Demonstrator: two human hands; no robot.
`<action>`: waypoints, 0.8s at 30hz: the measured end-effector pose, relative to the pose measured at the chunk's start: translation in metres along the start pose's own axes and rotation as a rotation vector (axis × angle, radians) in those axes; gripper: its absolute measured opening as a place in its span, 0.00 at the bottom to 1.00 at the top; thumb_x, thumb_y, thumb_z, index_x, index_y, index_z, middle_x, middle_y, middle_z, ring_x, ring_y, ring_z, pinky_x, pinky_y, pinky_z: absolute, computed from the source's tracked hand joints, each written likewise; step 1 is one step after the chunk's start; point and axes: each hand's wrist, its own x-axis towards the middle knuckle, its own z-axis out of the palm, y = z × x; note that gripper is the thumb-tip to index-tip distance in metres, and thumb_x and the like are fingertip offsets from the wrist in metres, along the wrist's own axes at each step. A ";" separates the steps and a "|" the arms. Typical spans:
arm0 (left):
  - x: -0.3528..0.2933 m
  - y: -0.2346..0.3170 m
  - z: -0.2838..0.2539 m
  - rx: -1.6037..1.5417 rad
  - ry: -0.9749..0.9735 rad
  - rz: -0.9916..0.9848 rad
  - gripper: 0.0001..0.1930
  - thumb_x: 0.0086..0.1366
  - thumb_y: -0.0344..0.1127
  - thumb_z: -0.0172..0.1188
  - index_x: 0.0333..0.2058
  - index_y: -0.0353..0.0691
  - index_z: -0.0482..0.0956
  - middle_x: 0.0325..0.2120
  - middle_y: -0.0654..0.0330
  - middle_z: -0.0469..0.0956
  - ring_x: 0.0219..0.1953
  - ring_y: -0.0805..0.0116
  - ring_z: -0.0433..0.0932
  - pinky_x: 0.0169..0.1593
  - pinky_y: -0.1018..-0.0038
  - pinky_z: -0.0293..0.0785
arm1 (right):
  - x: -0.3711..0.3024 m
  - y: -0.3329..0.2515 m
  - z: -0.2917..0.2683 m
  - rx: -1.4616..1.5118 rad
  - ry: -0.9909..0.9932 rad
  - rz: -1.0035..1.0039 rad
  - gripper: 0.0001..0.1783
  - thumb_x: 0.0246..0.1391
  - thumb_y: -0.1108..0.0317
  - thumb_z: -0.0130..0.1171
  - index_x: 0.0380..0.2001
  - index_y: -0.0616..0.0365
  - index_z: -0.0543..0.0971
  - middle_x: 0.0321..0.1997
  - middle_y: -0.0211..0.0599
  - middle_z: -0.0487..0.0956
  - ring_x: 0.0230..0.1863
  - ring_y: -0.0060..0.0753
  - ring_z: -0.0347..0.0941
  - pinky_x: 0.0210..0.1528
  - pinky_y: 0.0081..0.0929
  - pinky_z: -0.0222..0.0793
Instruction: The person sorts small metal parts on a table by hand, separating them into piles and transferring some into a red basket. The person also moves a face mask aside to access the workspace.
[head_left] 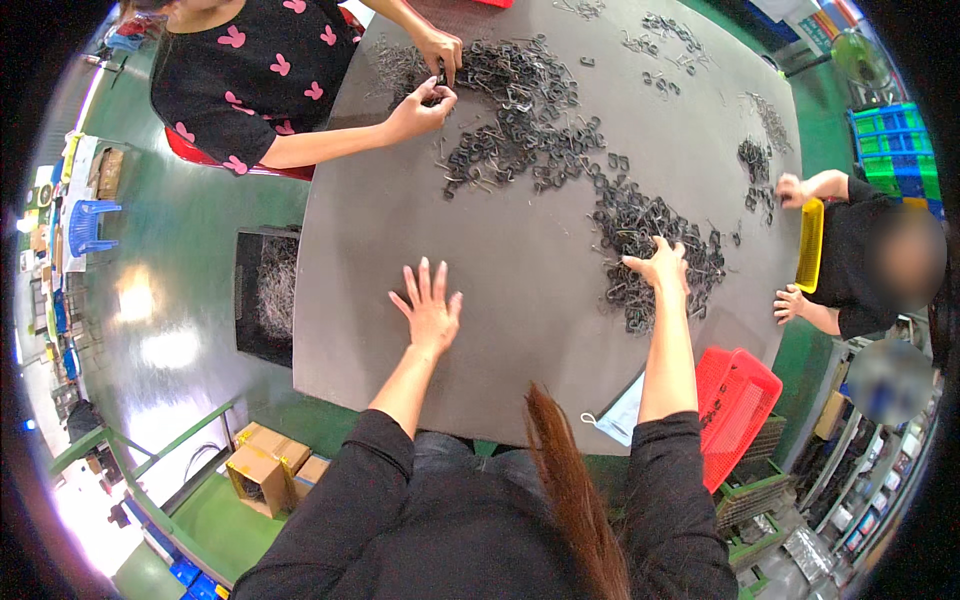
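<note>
My left hand [430, 312] lies flat on the grey table [530, 290], fingers spread, with nothing under it that I can see. Over on the right, my right hand [662, 268] rests on a heap of small black clip-like parts [640, 225], its fingers apart and slightly bent. Whether its fingertips touch single parts is too small to tell. Thin metallic hook-shaped pieces are mixed into this heap. A larger pile of the same black parts [515, 85] spreads toward the far left and trails down to the heap at my right hand.
Across at the far left, another person's hands [425, 110] handle a part. A second person's hand [790, 303] is at the right edge, near a yellow basket [811, 250]. Red baskets [740, 395] and a light blue face mask [622, 412] lie near right. A black crate [263, 340] stands left.
</note>
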 end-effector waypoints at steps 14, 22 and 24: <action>0.076 -0.030 -0.024 -0.002 0.242 -0.063 0.32 0.62 0.48 0.49 0.64 0.56 0.53 0.68 0.62 0.45 0.70 0.53 0.38 0.66 0.42 0.30 | 0.123 -0.343 -0.020 0.057 0.285 -0.767 0.53 0.29 0.40 0.72 0.63 0.27 0.59 0.71 0.41 0.47 0.71 0.51 0.42 0.59 0.69 0.52; 0.076 -0.034 -0.023 -0.022 0.241 -0.060 0.33 0.62 0.51 0.50 0.65 0.58 0.52 0.68 0.63 0.44 0.70 0.53 0.38 0.66 0.42 0.30 | 0.126 -0.345 0.000 -0.039 0.315 -0.978 0.33 0.41 0.49 0.67 0.54 0.31 0.70 0.60 0.35 0.65 0.64 0.45 0.57 0.56 0.57 0.61; 0.076 -0.032 -0.025 -0.027 0.227 -0.073 0.33 0.62 0.51 0.50 0.65 0.58 0.52 0.68 0.63 0.44 0.70 0.53 0.38 0.66 0.42 0.29 | 0.119 -0.317 0.007 0.007 0.314 -1.081 0.25 0.44 0.57 0.65 0.49 0.35 0.74 0.54 0.35 0.70 0.59 0.43 0.64 0.54 0.46 0.66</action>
